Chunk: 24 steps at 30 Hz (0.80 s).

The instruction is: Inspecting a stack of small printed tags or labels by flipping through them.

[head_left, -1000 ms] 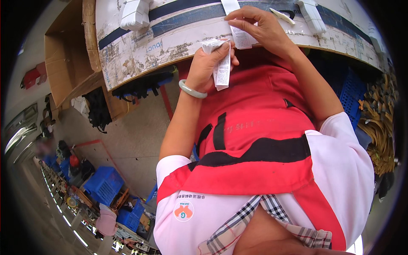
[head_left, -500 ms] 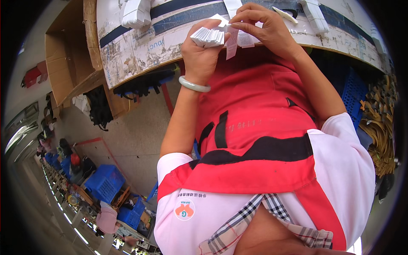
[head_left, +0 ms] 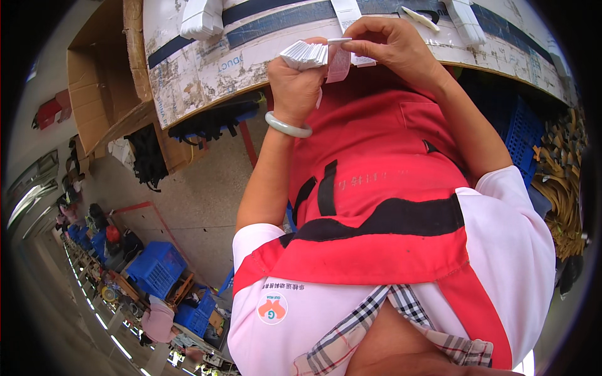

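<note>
My left hand (head_left: 293,91), with a pale bangle on its wrist, is closed around a fanned bundle of folded white labels (head_left: 305,55). Thumb and forefinger of my right hand (head_left: 398,51) pinch the end of a thin white label (head_left: 339,41), seen edge-on beside the bundle. Below it a translucent printed label strip (head_left: 339,65) hangs down next to my left fingers. Both hands are above the near edge of the table, in front of my red apron. Another white label strip (head_left: 347,11) lies on the table beyond them.
On the worn white tabletop (head_left: 188,81) lie label stacks at left (head_left: 202,20) and right (head_left: 463,22), and a pale pointed object (head_left: 420,19). A cardboard box (head_left: 103,81) stands left; a blue crate (head_left: 520,138) and tan strips (head_left: 561,194) are at right.
My right hand has come slightly down and right, and the label in its pinch now lies level and edge-on. The bundle in my left hand has shifted a little left.
</note>
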### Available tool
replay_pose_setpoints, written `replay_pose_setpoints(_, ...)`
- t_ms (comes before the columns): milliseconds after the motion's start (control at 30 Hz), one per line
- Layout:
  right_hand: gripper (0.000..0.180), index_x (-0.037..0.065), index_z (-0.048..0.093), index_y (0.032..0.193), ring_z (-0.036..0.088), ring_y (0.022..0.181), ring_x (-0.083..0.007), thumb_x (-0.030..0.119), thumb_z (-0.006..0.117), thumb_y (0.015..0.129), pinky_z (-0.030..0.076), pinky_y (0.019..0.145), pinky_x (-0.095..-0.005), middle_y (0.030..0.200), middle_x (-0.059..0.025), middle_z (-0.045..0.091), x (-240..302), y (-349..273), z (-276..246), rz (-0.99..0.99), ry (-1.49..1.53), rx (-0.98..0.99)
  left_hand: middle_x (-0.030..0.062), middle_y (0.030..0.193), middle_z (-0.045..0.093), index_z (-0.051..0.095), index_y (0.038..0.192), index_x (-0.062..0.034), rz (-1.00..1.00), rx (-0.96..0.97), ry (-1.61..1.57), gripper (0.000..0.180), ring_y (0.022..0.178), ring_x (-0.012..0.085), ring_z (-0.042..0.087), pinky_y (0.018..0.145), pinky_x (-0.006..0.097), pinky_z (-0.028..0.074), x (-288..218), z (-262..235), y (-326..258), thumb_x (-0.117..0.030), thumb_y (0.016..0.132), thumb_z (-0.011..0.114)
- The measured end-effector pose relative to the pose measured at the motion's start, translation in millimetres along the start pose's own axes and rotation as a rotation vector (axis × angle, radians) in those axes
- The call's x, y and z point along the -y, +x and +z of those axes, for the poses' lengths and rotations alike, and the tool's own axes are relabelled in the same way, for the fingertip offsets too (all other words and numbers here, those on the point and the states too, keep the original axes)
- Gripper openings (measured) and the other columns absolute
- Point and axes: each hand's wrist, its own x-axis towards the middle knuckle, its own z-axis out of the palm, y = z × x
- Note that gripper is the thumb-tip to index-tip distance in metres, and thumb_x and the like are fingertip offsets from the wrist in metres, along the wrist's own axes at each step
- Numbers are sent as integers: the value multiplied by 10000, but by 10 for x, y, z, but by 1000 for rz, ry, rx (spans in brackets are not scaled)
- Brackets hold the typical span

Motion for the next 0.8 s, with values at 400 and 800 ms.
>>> replay_pose_setpoints(400,145,28,671,916,537,733,-66,173,669,911,450,694,-208,827,15,605,135,9,70,100,310,211,82,804,666,626,1014,0,-475,127,-529,302,651,151,637,545,247,513,90,-30,-6,-285,920,660)
replay_pose_setpoints(800,113,45,710,904,607,771,-233,134,720,836,486,672,-310,883,-104,589,-277,401,-136,-183,-461,-351,50,792,581,570,1129,48,-476,213,-389,331,734,170,619,637,265,522,97,-5,11,-213,938,638)
